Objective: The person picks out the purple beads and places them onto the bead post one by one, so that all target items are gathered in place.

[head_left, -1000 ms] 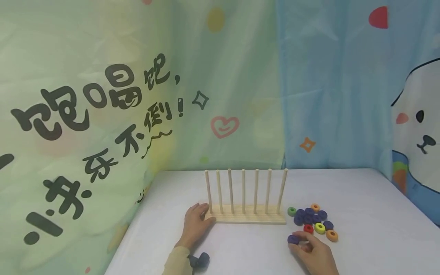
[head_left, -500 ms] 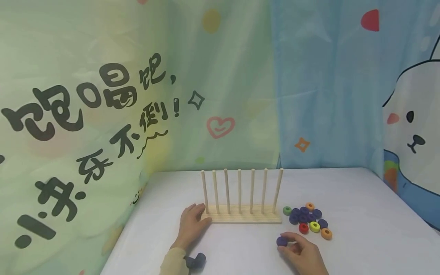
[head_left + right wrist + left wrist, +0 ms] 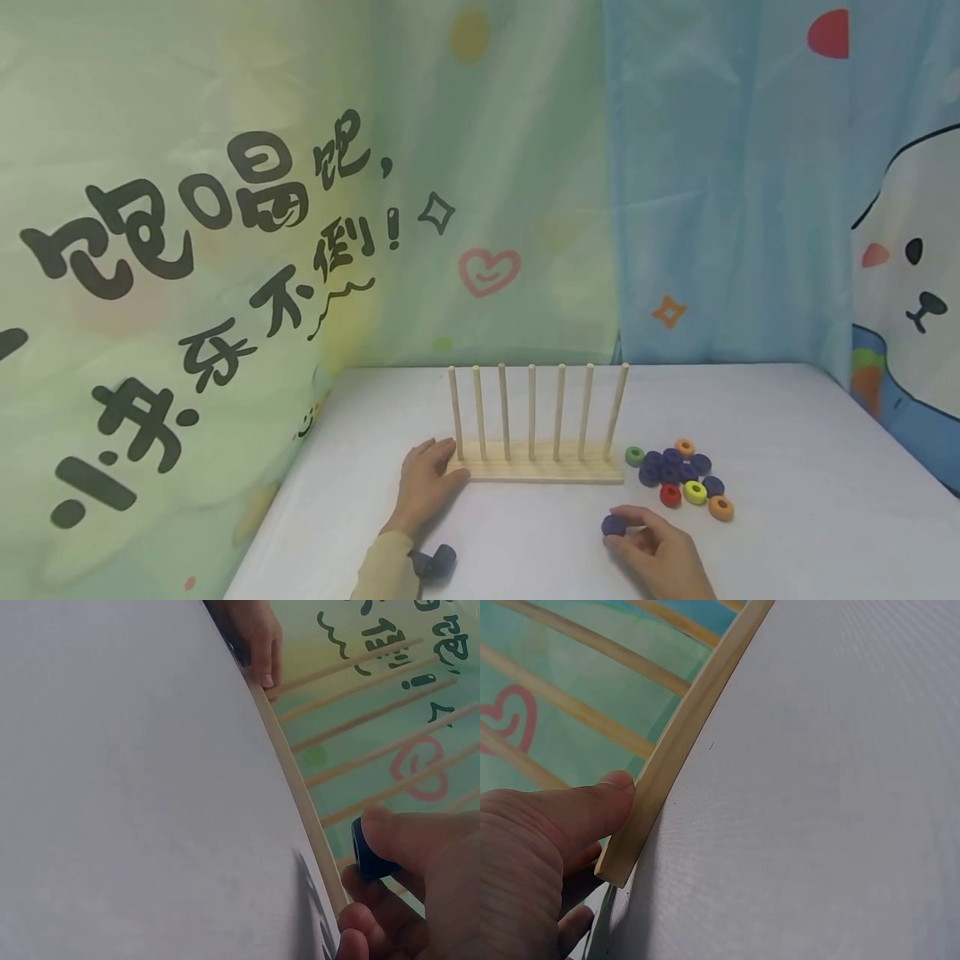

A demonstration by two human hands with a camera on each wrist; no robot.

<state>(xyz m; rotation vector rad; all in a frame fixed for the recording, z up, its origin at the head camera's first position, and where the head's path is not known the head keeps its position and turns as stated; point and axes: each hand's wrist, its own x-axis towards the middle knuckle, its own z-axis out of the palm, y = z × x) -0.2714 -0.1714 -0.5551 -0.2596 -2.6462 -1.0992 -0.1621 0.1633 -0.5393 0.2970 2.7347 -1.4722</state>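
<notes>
A wooden peg rack (image 3: pixel 536 473) with several upright pegs stands on the white table. My left hand (image 3: pixel 427 487) grips the left end of its base, thumb along the front edge; in the left wrist view the thumb (image 3: pixel 592 814) presses the wood and the other fingers are partly hidden behind it. My right hand (image 3: pixel 660 550) pinches a dark blue ring bead (image 3: pixel 613 526) between thumb and fingers, in front of the rack's right end and apart from it. In the right wrist view this bead (image 3: pixel 369 851) is held on its side, its hole barely visible.
To the right of the rack lies a loose group of ring beads: several dark blue ones (image 3: pixel 670 472), a green one (image 3: pixel 635 456), a red one (image 3: pixel 671 496), a yellow one (image 3: pixel 695 492) and two orange ones (image 3: pixel 722 508). A printed curtain (image 3: pixel 525 183) hangs behind the table.
My right hand has carried the blue bead a little to the left, away from the loose beads. The left hand keeps its grip on the rack. The head view has shifted slightly.
</notes>
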